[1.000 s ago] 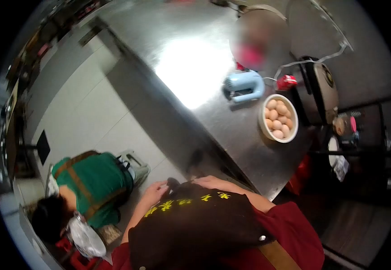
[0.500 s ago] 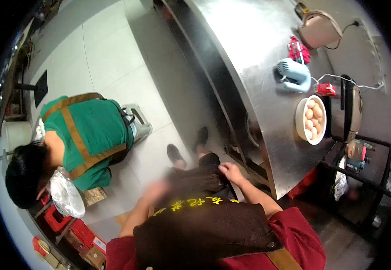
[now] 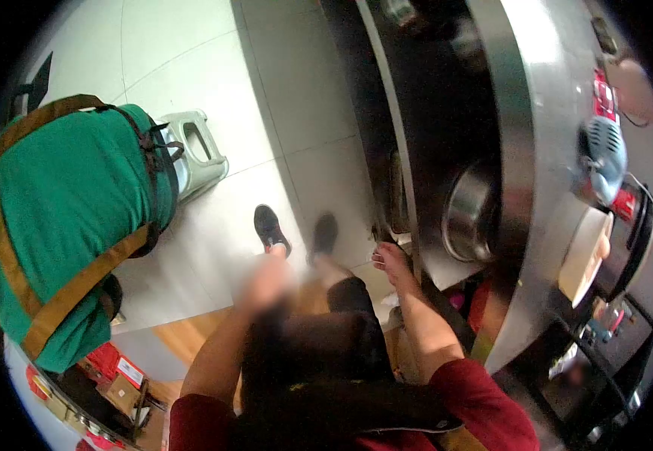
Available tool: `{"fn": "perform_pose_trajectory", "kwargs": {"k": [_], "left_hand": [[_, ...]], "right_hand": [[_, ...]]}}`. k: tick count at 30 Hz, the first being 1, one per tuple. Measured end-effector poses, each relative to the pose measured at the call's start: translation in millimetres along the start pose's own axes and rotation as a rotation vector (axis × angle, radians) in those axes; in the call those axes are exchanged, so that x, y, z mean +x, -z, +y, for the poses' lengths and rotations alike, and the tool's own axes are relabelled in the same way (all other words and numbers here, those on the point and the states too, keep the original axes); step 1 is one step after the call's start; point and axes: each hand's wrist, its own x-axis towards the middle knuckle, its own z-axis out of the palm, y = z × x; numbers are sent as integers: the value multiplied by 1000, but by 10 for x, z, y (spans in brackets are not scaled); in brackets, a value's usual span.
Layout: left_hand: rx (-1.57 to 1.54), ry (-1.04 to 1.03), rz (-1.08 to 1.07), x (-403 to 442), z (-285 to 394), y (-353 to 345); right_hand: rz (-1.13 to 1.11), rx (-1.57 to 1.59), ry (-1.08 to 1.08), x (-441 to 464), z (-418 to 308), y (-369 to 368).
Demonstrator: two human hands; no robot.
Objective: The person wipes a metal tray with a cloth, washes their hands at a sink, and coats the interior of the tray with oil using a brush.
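Head view, clock positions from centre.
- Nine o'clock: co-worker [image 3: 71,225], green top, brown straps.
- Ten o'clock: pale stool [image 3: 210,169], beside the co-worker.
- Between seven and eight: left hand [image 3: 266,284], blurred; finger state cannot be told.
- Four o'clock: right hand [image 3: 392,261], fingers curled, just beside the cabinet edge; whether they pinch anything cannot be told.
- Three o'clock: metal pot [image 3: 471,214], inside the cabinet, near the right hand, apart from it.
- Three o'clock, farther out: pale bowl [image 3: 578,255], egg showing, on the steel counter [image 3: 552,143].
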Motion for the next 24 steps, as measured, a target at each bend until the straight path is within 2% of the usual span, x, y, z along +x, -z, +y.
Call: {"fn": "perform_pose_trajectory", "kwargs": {"k": [1,2,3,4,5,7,8,9,11,13,15,17,18,19,21,22,24], "left_hand": [[8,-157,-82,173,67,21],[-3,-145,-76,340,45,-91],[-84,-109,-45,506,23,-210],[-164,-78,-11,673,-18,-313],[-169,-73,1,802,-57,-405],[-240,-81,-65,1063,-111,-584],[-256,-104,-19,1137,-59,-611],[-263,-102,-17,1205,-50,-626],[-211,-32,-177,1339,-48,-637],[-235,37,-249,1476,-52,-689],[-233,-98,-88,1638,-210,-899],[-211,-134,-72,1900,-483,-1263],[-190,-177,-55,1984,-551,-1396],[-198,-171,-53,2050,-472,-1460],[69,-59,-226,2252,-227,-1626],[62,-50,-225,2300,-122,-1687],[-74,-201,-243,2382,99,-1793]], "right_hand": [[-7,-14,-4,400,241,85],[-52,282,-95,940,620,248],[-95,581,-186,1133,660,227],[-193,1028,-177,1282,772,169],[-202,1018,-180,1489,799,144],[152,1334,-229,1717,506,-24],[224,1492,-259,1872,445,-41],[224,1484,-258,2166,571,61],[235,1761,-231,2890,905,317],[187,1846,-252,2695,566,215],[143,1936,-277,2551,356,129],[261,2067,-97,2564,340,181],[240,2029,-214,2625,377,277],[243,2018,-216,2557,344,260],[260,1989,-38,2343,306,178],[266,1975,18,2214,286,139],[38,1978,241,1919,236,110]]}}
